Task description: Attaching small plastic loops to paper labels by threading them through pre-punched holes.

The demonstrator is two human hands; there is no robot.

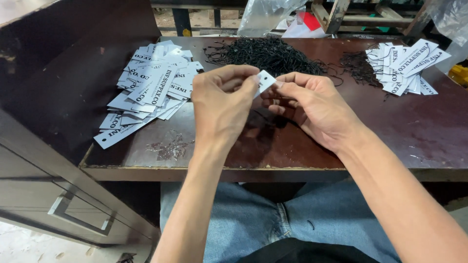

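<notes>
Both hands meet above the middle of a dark brown wooden table (429,131). My left hand (222,104) and my right hand (314,107) pinch one small white paper tag (266,81) between thumbs and fingertips. Only the tag's top end shows; the rest is hidden behind my fingers. A heap of thin black strings (268,53) lies just beyond the hands. I cannot tell whether a string is in my fingers.
A spread pile of white printed tags (153,87) lies at the table's left. A smaller stack of tags with strings (407,65) sits at the far right. A grey cabinet with a metal handle (80,214) stands at the left. Clear plastic bags (268,14) lie behind the table.
</notes>
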